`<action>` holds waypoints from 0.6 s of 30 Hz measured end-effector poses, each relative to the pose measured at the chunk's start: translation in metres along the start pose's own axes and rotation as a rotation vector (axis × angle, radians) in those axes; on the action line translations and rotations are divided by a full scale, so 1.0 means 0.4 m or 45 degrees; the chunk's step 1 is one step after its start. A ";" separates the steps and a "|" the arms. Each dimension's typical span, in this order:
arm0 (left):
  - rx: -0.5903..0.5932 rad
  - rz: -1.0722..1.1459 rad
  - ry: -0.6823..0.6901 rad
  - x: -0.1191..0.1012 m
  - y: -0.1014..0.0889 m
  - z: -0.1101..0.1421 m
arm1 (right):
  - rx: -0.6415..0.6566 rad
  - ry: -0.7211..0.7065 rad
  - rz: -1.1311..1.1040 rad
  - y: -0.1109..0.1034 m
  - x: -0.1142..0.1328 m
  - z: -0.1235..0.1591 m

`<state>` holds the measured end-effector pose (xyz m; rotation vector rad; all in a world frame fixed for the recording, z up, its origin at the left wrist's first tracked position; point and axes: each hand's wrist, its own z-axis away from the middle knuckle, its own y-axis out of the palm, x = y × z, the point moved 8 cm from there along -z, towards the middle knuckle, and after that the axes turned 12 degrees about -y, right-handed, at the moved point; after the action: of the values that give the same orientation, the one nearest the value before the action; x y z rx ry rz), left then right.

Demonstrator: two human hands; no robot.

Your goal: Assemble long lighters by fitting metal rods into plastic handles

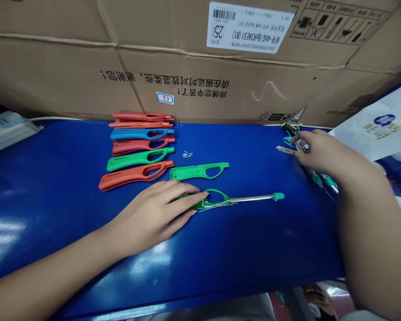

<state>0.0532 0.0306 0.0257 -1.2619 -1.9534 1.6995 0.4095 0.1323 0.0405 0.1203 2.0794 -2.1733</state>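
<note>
Blue tabletop (254, 249), lined-up coloured handles (130, 146), green half-shell (189, 172), metal-tubed green piece (250, 199); white slivers (187, 155)

Left hand (157, 211) palm down, fingers (184, 204) extended rightward; right hand (325, 154) farther forward, fingers bent.

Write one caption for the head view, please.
Left hand on a green handle half with metal tube, right hand at small parts, blue table.

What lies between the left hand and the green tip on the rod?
Head view: a green loop, a white wire along it, then the metal rod.
</note>
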 end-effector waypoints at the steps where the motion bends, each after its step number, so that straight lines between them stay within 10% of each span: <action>1: -0.001 -0.001 -0.001 0.001 0.002 0.000 | 0.011 0.021 -0.003 0.001 -0.021 -0.003; 18: -0.012 0.047 -0.039 0.004 0.001 -0.004 | 0.281 0.278 -0.107 0.055 -0.172 0.021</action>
<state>0.0534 0.0328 0.0250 -1.2902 -1.9695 1.7389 0.4811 0.1259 0.0294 0.3099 1.9733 -2.5394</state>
